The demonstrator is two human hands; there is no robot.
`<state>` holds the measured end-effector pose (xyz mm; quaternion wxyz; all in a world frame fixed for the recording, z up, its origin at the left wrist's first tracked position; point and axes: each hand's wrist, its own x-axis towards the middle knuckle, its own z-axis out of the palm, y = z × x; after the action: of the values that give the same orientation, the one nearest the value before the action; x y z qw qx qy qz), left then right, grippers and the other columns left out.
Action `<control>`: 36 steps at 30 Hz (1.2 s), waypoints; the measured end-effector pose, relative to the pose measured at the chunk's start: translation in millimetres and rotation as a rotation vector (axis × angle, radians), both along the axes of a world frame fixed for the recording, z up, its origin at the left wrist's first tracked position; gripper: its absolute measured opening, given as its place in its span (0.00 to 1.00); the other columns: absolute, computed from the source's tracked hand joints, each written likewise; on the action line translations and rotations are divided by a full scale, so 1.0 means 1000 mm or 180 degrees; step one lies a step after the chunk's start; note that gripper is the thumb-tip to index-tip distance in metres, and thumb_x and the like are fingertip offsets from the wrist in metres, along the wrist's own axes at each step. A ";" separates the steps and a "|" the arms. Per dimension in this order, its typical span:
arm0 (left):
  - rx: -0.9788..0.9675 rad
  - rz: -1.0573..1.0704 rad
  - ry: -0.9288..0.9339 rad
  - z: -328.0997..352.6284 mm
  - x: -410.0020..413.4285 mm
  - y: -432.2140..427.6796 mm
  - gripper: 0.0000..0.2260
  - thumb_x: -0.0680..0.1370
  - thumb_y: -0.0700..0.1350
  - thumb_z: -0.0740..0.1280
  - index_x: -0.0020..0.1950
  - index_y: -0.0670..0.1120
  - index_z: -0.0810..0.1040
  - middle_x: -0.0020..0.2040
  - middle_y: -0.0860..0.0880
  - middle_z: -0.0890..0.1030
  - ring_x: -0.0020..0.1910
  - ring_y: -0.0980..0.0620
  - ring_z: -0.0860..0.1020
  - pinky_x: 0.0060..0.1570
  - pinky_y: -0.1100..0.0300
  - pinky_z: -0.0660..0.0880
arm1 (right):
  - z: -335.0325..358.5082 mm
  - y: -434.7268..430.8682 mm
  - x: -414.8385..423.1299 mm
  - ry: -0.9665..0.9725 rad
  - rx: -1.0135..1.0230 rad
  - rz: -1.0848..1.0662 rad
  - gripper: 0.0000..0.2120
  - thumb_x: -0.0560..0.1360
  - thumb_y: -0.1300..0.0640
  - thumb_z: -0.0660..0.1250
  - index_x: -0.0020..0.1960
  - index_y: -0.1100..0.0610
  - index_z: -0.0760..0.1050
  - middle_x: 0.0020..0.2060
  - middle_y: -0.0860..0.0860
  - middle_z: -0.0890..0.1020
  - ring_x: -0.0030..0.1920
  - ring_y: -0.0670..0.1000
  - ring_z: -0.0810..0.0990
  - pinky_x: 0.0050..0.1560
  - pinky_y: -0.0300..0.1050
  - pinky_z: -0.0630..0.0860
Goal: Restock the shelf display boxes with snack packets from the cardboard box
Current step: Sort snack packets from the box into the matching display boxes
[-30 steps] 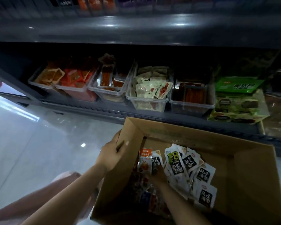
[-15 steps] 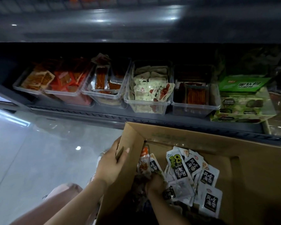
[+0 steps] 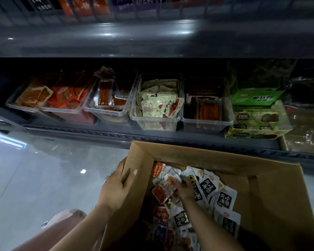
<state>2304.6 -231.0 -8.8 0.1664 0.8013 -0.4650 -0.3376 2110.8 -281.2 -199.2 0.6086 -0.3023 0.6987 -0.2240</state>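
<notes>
An open cardboard box point(image 3: 272, 196) sits low in front of the shelf, filled with white snack packets with black labels point(image 3: 225, 199) and red-orange ones point(image 3: 160, 192). My left hand point(image 3: 116, 189) grips the box's left wall, thumb inside. My right hand point(image 3: 184, 190) is down in the box among the packets, fingers curled over them; what it holds is blurred. On the bottom shelf stands a row of clear display boxes: one with cream packets point(image 3: 158, 104), others with red and brown snacks point(image 3: 105, 100).
A green carton point(image 3: 256, 115) stands right of the clear boxes, with wrapped goods beyond it. A grey shelf point(image 3: 152, 40) overhangs the row. Glossy floor point(image 3: 34, 178) lies to the left, and my knee point(image 3: 65, 220) shows at lower left.
My right hand has shifted up and left in the box onto the red-orange packets. The left hand keeps its grip on the box wall. The view has tilted slightly.
</notes>
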 end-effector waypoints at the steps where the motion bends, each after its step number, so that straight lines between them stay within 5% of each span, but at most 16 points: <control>1: 0.0004 0.0006 -0.0009 -0.001 0.000 0.000 0.28 0.76 0.65 0.54 0.75 0.61 0.56 0.66 0.51 0.75 0.62 0.46 0.75 0.60 0.50 0.74 | 0.003 -0.006 0.001 -0.0049 -0.0056 0.0043 0.14 0.75 0.63 0.69 0.60 0.64 0.74 0.49 0.53 0.77 0.54 0.55 0.78 0.46 0.42 0.75; 4: -0.0007 0.0021 -0.0022 -0.003 0.002 0.000 0.28 0.75 0.65 0.54 0.74 0.62 0.56 0.67 0.51 0.75 0.62 0.46 0.75 0.60 0.50 0.73 | 0.004 -0.020 0.007 -0.0063 -0.0018 0.0246 0.18 0.75 0.65 0.69 0.63 0.66 0.73 0.54 0.57 0.79 0.57 0.57 0.78 0.43 0.39 0.72; 10: -0.0003 0.0000 -0.0049 0.000 0.000 0.000 0.28 0.75 0.65 0.55 0.75 0.60 0.56 0.67 0.51 0.75 0.63 0.47 0.74 0.60 0.52 0.72 | 0.002 -0.030 0.020 0.0138 0.0014 0.0231 0.16 0.78 0.66 0.64 0.64 0.69 0.73 0.61 0.66 0.77 0.60 0.63 0.77 0.61 0.54 0.75; 12: 0.0021 0.0001 -0.0059 0.002 -0.002 0.000 0.29 0.75 0.64 0.55 0.75 0.60 0.56 0.67 0.51 0.74 0.63 0.47 0.74 0.60 0.52 0.72 | 0.003 -0.033 0.018 0.0055 0.0010 0.0292 0.13 0.79 0.69 0.60 0.62 0.71 0.73 0.60 0.69 0.76 0.57 0.67 0.77 0.50 0.46 0.80; 15: -0.0029 -0.0052 -0.0074 0.006 -0.003 -0.001 0.29 0.75 0.64 0.55 0.75 0.58 0.57 0.67 0.51 0.75 0.62 0.47 0.75 0.59 0.53 0.72 | 0.014 -0.035 0.005 0.0227 -0.0093 0.0390 0.14 0.79 0.72 0.57 0.64 0.75 0.70 0.60 0.62 0.74 0.51 0.60 0.74 0.30 0.29 0.73; 21: 0.0062 -0.0135 -0.0146 0.011 -0.005 0.000 0.28 0.77 0.62 0.56 0.75 0.57 0.54 0.65 0.48 0.76 0.58 0.46 0.77 0.58 0.50 0.75 | 0.030 -0.017 -0.046 0.0582 -0.0051 0.0756 0.13 0.78 0.62 0.64 0.62 0.64 0.76 0.59 0.60 0.79 0.61 0.60 0.77 0.49 0.39 0.71; 24: 0.0192 -0.0178 -0.0083 0.013 -0.001 -0.001 0.30 0.78 0.60 0.58 0.76 0.57 0.48 0.69 0.46 0.73 0.59 0.44 0.77 0.59 0.48 0.72 | 0.057 -0.015 -0.073 0.0688 -0.0289 0.1249 0.10 0.78 0.59 0.66 0.57 0.62 0.79 0.54 0.58 0.81 0.55 0.56 0.79 0.45 0.40 0.71; 28: -0.0015 -0.0494 -0.0658 0.028 -0.009 0.000 0.38 0.75 0.67 0.55 0.78 0.49 0.47 0.78 0.46 0.55 0.75 0.45 0.59 0.72 0.46 0.59 | 0.114 -0.022 -0.103 0.0527 -0.0510 0.1884 0.08 0.78 0.55 0.66 0.52 0.57 0.80 0.50 0.54 0.81 0.51 0.52 0.80 0.52 0.48 0.77; 30: -0.0459 -0.0656 -0.0796 0.050 -0.024 -0.003 0.35 0.77 0.64 0.58 0.78 0.48 0.52 0.77 0.47 0.55 0.75 0.46 0.56 0.73 0.48 0.56 | 0.152 -0.023 -0.112 0.0435 -0.0621 0.2152 0.08 0.79 0.53 0.64 0.50 0.56 0.79 0.47 0.53 0.82 0.48 0.50 0.80 0.49 0.45 0.76; 34: -0.0163 -0.0578 0.0093 0.094 -0.070 -0.018 0.49 0.65 0.75 0.61 0.78 0.49 0.54 0.77 0.49 0.55 0.75 0.50 0.57 0.73 0.50 0.58 | 0.238 -0.023 -0.127 0.0255 -0.1008 0.1920 0.11 0.79 0.54 0.64 0.45 0.62 0.75 0.43 0.56 0.79 0.44 0.50 0.78 0.43 0.42 0.71; 36: 0.0226 -0.0234 0.0962 0.119 -0.093 -0.025 0.55 0.59 0.74 0.70 0.76 0.45 0.57 0.69 0.48 0.72 0.63 0.55 0.75 0.62 0.55 0.74 | 0.284 -0.025 -0.137 0.0266 -0.1278 0.1463 0.13 0.79 0.54 0.64 0.49 0.66 0.76 0.44 0.58 0.81 0.43 0.53 0.79 0.42 0.41 0.72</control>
<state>2211.6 -255.7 109.7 0.1936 0.7293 -0.4513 -0.4764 1974.0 -306.1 85.0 0.5421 -0.5755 0.5782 -0.2014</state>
